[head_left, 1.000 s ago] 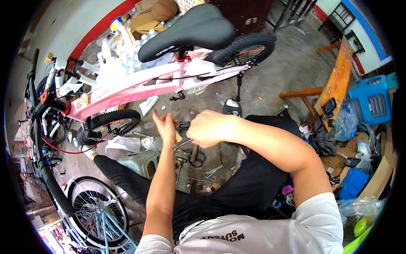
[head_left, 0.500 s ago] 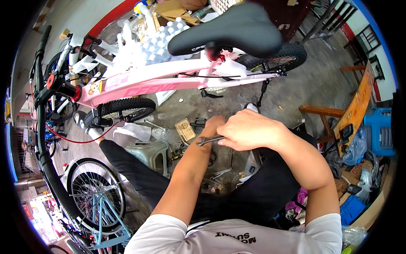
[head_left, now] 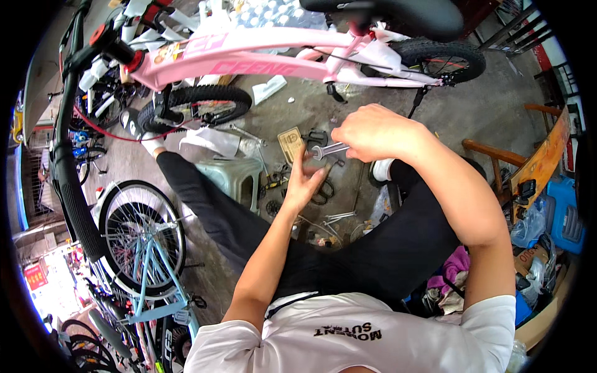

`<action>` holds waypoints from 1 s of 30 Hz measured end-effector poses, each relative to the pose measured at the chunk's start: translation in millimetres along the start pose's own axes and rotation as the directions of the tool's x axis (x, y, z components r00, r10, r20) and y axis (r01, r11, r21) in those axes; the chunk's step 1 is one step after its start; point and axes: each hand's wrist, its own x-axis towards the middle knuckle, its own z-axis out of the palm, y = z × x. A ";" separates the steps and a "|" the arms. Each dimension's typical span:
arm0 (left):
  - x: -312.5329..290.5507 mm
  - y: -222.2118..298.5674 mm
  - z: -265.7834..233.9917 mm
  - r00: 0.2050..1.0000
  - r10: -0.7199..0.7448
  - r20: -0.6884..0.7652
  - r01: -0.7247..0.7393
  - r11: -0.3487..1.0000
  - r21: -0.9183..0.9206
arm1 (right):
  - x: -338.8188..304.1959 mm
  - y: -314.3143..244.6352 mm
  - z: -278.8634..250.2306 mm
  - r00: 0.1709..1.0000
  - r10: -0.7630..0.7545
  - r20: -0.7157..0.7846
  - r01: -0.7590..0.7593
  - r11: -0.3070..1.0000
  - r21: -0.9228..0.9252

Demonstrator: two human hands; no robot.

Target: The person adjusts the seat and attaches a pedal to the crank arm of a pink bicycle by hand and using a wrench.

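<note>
My right hand [head_left: 378,133] is closed around an open-ended wrench [head_left: 331,150], whose jaw end sticks out to the left. Just left of and below that jaw, my left hand [head_left: 303,185] has its thumb and fingers apart and appears to hold nothing. Beyond both hands stands a pink bicycle [head_left: 249,56] with a black saddle [head_left: 410,15] and a black handlebar grip [head_left: 84,217]. A small brown box [head_left: 290,144] lies on the floor beside the left fingertips, near a black pedal [head_left: 318,135].
A pale green stool [head_left: 233,174] stands by my left leg. Loose tools [head_left: 339,217] lie on the floor between my legs. At the left is a light blue bicycle [head_left: 146,255]. A wooden chair [head_left: 538,158] and a blue plastic stool [head_left: 566,214] are at the right.
My left hand has drawn back from beneath the right hand, and its fingers have spread. The right hand still grips the wrench. The whole view has shifted, with the bicycle higher in it.
</note>
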 end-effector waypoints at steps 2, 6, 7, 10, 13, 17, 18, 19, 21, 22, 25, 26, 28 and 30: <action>8.6 30.9 2.4 0.981 0.164 0.104 -0.160 0.986 -0.041 | 22.5 -3.7 21.7 0.999 -0.041 0.016 0.042 0.997 -0.068; 18.1 31.5 3.3 0.974 -0.041 0.225 0.018 0.995 0.102 | 49.3 -8.0 42.7 0.990 -0.042 0.132 0.051 0.996 -0.070; 23.6 9.7 0.9 0.965 -0.153 0.211 0.129 0.984 0.122 | 51.7 -4.7 46.3 0.998 -0.061 -0.022 0.058 0.994 -0.097; 37.0 -42.0 -4.7 0.884 -0.462 0.067 0.455 0.885 0.101 | 49.9 6.5 30.7 0.968 -0.039 -0.248 0.011 0.993 -0.114; 59.8 -121.5 -32.7 0.821 -0.517 -0.243 0.566 0.790 0.234 | 45.6 11.7 3.8 0.970 0.034 -0.240 -0.047 0.998 -0.051; 93.7 -154.9 -49.6 0.762 -0.554 -0.336 0.605 0.794 0.063 | 22.6 25.4 -7.7 0.970 0.112 -0.217 -0.118 0.993 -0.016; 101.2 -157.1 -51.7 0.778 -0.527 -0.342 0.591 0.798 0.116 | 17.8 28.3 -7.7 0.966 0.110 -0.234 -0.113 0.994 0.002; 107.0 -160.0 -50.4 0.781 -0.533 -0.326 0.583 0.809 0.074 | 14.7 31.0 -8.6 0.962 0.108 -0.252 -0.106 0.994 0.020; 120.1 -157.0 -44.4 0.777 -0.584 -0.234 0.585 0.808 -0.072 | 8.0 36.3 -13.7 0.960 0.131 -0.247 -0.123 0.991 0.047; 124.1 -155.5 -42.2 0.774 -0.593 -0.225 0.594 0.802 -0.068 | 6.1 38.9 -14.8 0.958 0.141 -0.251 -0.128 0.990 0.067; 134.5 -148.1 -27.1 0.736 -0.658 -0.159 0.655 0.752 -0.080 | 0.4 51.8 -12.0 0.940 0.144 -0.308 -0.133 0.990 0.057; 136.1 -150.4 -26.3 0.736 -0.660 -0.153 0.656 0.750 -0.079 | -1.1 55.5 -12.3 0.926 0.131 -0.353 -0.122 0.991 0.049; 136.4 -155.8 -24.0 0.691 -0.695 -0.199 0.686 0.717 -0.121 | -5.7 61.5 -11.7 0.925 0.150 -0.349 -0.135 0.989 0.067; 130.9 -184.7 -55.0 0.691 -0.675 -0.260 0.677 0.730 -0.094 | 2.9 59.4 -17.6 0.923 0.112 -0.369 -0.095 0.993 0.065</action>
